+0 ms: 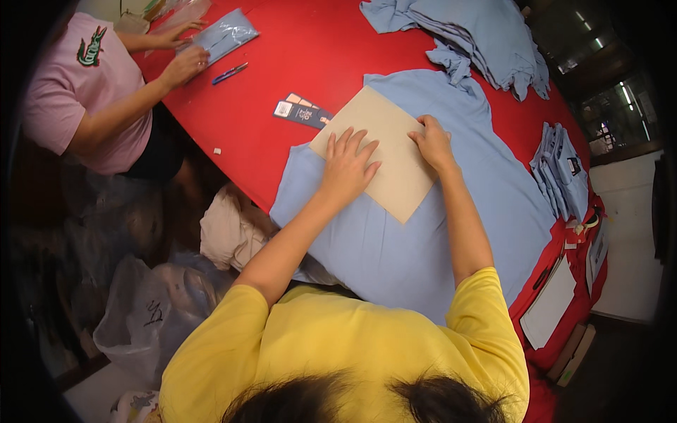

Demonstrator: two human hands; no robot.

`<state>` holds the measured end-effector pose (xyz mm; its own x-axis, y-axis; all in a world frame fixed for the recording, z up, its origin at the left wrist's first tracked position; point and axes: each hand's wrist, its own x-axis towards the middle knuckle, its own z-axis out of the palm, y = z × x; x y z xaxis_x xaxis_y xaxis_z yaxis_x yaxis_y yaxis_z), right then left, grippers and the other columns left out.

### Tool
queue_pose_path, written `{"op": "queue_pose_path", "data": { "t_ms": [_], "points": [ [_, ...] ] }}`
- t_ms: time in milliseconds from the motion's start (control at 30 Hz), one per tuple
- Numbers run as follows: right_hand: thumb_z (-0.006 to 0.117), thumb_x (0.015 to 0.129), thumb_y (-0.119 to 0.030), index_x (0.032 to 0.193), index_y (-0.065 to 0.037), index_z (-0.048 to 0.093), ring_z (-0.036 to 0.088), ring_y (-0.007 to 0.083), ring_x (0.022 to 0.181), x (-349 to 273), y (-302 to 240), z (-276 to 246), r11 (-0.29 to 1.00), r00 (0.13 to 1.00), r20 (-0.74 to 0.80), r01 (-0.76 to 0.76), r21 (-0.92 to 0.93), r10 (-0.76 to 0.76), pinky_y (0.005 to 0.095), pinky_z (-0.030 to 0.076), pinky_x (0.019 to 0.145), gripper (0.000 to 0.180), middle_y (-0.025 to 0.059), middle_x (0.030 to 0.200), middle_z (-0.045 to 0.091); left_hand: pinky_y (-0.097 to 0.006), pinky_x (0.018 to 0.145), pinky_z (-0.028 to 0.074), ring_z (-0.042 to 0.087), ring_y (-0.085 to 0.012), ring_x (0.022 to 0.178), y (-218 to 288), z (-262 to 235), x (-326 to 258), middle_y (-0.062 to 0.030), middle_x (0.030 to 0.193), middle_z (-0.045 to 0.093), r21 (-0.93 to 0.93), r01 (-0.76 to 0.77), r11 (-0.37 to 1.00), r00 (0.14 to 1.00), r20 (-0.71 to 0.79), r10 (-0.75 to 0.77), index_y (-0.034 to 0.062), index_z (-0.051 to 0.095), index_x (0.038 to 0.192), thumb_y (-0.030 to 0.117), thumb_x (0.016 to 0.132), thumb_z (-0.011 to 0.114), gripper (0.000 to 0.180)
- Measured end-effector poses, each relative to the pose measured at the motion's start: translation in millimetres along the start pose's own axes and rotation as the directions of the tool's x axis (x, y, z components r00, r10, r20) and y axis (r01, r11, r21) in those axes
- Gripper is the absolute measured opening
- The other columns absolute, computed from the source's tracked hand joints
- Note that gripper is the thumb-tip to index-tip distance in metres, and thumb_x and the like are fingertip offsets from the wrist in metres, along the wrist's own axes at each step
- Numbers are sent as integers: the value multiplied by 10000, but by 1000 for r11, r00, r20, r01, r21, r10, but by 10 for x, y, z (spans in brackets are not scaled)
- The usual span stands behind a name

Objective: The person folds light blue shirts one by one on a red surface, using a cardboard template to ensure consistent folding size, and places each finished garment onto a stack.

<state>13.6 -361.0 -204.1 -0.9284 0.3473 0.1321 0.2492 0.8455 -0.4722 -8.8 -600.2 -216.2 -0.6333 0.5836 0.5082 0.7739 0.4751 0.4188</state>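
Note:
A light-blue knit shirt [367,247] is spread over the near part of the red table, its lower end toward my body. On it lies a beige cardboard sheet [395,151], turned at an angle. My left hand [347,163] rests flat on the sheet's left part, fingers spread. At its right edge, my right hand [432,143] grips the cardboard, thumb on top and fingers curled at the border. Dark hang tags [305,113] with a pale printed label lie just beyond the sheet's left corner, partly tucked against it.
Across the red table [296,49], a co-worker's hands [187,63] hold a bagged folded blue garment [227,35], near a blue pen [230,73]. A pile of blue shirts [472,35] lies far right. Folded shirts [562,169] and white paper [548,303] sit at the right edge.

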Motion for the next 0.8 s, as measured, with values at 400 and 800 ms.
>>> {"op": "queue_pose_path", "data": {
  "t_ms": [400,800],
  "points": [
    [684,802,-182,1113,-33,587,550,285,1069,-51,-47,101,1000,999,-41,4,24,-3,467,300,913,358,128,1123,599,-630,1095,137,278,-352,1363,-114,188,33,-129,1433,385,139,174,975,970,148,-194,148,498,1350,412,854,613,574],
    [696,810,-221,1124,-125,579,515,301,1091,-9,81,-45,995,996,-46,74,-69,-77,487,368,904,348,94,1135,557,-679,1073,97,194,-398,1406,-43,103,117,-116,1503,316,285,180,941,956,173,-235,213,446,1404,581,802,603,723]
  ]
}}
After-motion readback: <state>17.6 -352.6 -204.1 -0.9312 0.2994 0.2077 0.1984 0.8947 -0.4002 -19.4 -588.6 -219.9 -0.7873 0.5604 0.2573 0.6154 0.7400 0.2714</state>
